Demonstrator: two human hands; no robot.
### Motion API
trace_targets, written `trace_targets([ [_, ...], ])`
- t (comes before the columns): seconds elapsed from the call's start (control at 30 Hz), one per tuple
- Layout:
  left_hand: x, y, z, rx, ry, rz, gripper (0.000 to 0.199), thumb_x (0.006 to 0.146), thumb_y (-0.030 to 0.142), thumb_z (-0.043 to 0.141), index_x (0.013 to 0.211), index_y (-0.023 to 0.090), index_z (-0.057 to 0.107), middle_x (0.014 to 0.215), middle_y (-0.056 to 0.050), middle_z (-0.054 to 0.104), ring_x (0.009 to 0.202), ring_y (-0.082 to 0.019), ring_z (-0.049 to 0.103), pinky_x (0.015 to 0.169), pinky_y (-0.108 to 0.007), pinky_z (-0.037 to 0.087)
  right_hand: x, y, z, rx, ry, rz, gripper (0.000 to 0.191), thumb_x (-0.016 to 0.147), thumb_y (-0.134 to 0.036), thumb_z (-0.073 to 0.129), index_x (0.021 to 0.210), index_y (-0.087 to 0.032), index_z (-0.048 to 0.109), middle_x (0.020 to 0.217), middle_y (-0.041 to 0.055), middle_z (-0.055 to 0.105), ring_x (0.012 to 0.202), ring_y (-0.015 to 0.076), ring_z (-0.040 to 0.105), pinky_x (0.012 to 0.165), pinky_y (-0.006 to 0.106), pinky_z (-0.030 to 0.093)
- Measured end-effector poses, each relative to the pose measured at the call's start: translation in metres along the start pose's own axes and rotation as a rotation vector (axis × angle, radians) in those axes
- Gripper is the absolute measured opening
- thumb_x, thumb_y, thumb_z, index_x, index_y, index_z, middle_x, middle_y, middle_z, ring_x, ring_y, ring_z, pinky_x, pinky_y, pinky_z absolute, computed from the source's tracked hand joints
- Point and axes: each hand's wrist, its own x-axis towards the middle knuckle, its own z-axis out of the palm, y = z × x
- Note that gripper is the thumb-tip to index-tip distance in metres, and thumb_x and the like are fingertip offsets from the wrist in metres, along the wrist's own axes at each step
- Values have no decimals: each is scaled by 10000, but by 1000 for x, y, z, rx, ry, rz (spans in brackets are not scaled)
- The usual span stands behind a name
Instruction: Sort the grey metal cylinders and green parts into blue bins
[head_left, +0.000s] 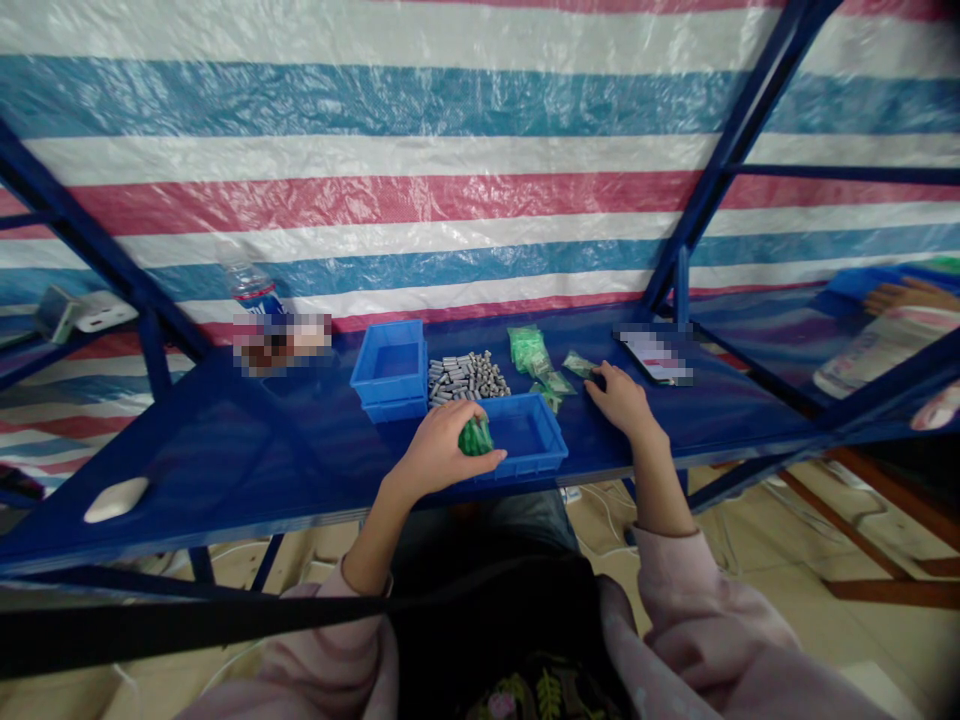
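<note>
My left hand (442, 450) is closed around a cluster of small green pieces (475, 437), over the left end of a shallow blue tray (555, 455). Its fingers partly hide the cluster, so its exact kind is unclear. The thumb points right across the tray. Farther right, my right hand (621, 400) has its fingertips drawn together at the edge of a small clear plastic bag (577, 363). More bags with green in them (529, 350) lie to the left of it. Behind the tray is a pile of small silvery metal cylinders (469, 376).
Stacked blue bins (388, 365) stand left of the metal pile. A bottle (255, 290) is at the back left, a white mouse-like object (116, 499) at the front left. A phone (656, 356) lies right; blue frame posts (739, 140) flank the table. Another person's hand (911, 297) is far right.
</note>
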Motion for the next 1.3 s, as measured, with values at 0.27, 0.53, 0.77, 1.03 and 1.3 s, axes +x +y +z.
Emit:
trace_targets([
  [0.27, 0, 0, 0, -3, -3, 3, 351, 769, 496, 672, 949, 214, 566, 904, -35, 615, 881, -232, 580, 811, -338, 444, 11, 1, 14, 58, -32, -153, 529, 856, -117, 377, 1375, -132, 476, 1422, 173, 496, 1343, 314, 425, 1038, 525, 411],
  [0.53, 0, 0, 0, -5, 3, 14, 338, 771, 488, 674, 942, 217, 566, 890, -29, 615, 866, -228, 582, 798, -336, 449, 5, -1, 4, 177, 134, -43, 350, 810, -177, 507, 1128, -106, 634, 1089, 174, 685, 999, 284, 649, 881, 392, 492],
  [0.77, 0, 0, 0, -10, 6, 14, 333, 768, 482, 676, 934, 217, 562, 886, -27, 612, 861, -224, 581, 795, -334, 447, -3, -2, -4, 203, 156, 62, 264, 802, -201, 519, 982, -161, 709, 943, 132, 733, 898, 282, 672, 786, 360, 488],
  [1.03, 1, 0, 0, -9, 3, 18, 341, 771, 489, 675, 934, 213, 560, 882, -25, 606, 860, -222, 577, 792, -331, 444, -14, -5, -14, 475, 312, 39, 327, 799, -414, 570, 872, -127, 708, 816, 131, 734, 763, 266, 666, 702, 353, 487],
  [1.3, 0, 0, -1, -5, 1, 15, 333, 773, 490, 673, 929, 217, 562, 873, -24, 606, 855, -223, 577, 792, -333, 445, -42, -52, -61, 1034, 241, -12, 283, 720, -446, 698, 827, -186, 728, 762, 43, 722, 684, 200, 644, 663, 333, 527],
])
